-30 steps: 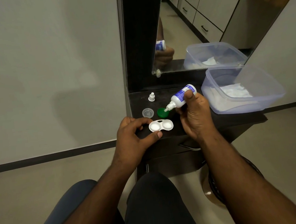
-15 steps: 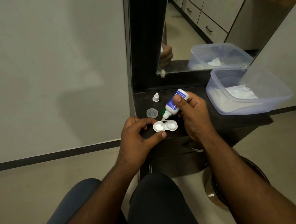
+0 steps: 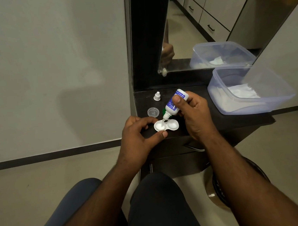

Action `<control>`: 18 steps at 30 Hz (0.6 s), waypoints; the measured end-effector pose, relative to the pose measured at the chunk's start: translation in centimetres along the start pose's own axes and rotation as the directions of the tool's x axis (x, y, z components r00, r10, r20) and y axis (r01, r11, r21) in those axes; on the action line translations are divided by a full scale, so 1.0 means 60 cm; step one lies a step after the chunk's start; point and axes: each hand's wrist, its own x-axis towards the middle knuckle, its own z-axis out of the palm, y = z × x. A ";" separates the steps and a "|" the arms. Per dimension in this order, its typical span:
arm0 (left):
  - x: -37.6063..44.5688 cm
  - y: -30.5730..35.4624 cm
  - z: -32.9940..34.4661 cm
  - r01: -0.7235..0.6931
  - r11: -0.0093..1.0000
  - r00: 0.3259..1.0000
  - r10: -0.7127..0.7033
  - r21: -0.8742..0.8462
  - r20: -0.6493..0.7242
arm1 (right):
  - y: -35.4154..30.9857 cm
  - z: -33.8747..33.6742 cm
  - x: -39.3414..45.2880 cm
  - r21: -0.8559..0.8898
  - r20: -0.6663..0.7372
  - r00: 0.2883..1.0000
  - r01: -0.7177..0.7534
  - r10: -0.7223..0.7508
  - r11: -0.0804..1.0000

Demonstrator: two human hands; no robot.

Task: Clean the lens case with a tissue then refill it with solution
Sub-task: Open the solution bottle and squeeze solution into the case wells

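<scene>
Dark shelf (image 3: 192, 126): left hand (image 3: 137, 134) pinches lens case (image 3: 166, 125); right hand (image 3: 194, 111) grips tilted solution bottle (image 3: 173, 103), refilling left well; right well next.

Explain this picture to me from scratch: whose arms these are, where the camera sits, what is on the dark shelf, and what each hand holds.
The camera sits on a person's head, looking down at their own arms and knees. The left hand pinches a white lens case on the dark shelf. The right hand grips a solution bottle, tipped so its nozzle points into the case's left well. Behind lie a clear round cap, a green cap mostly hidden, and a small white bottle cap. A plastic tub holds tissue, under a mirror.
</scene>
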 end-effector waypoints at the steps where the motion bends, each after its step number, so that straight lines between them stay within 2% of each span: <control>1: 0.000 0.000 0.000 -0.005 1.000 1.000 0.005 -0.006 -0.003 | 0.001 -0.001 0.000 -0.006 0.005 1.000 0.003 -0.003 1.000; 11: 0.001 0.000 0.001 0.002 1.000 1.000 -0.002 -0.016 0.002 | -0.002 0.002 0.000 0.031 -0.021 1.000 -0.012 0.013 0.999; 18: 0.000 0.001 0.000 0.002 1.000 1.000 -0.002 -0.026 0.009 | -0.001 -0.003 0.005 0.094 -0.105 0.991 -0.067 0.076 0.993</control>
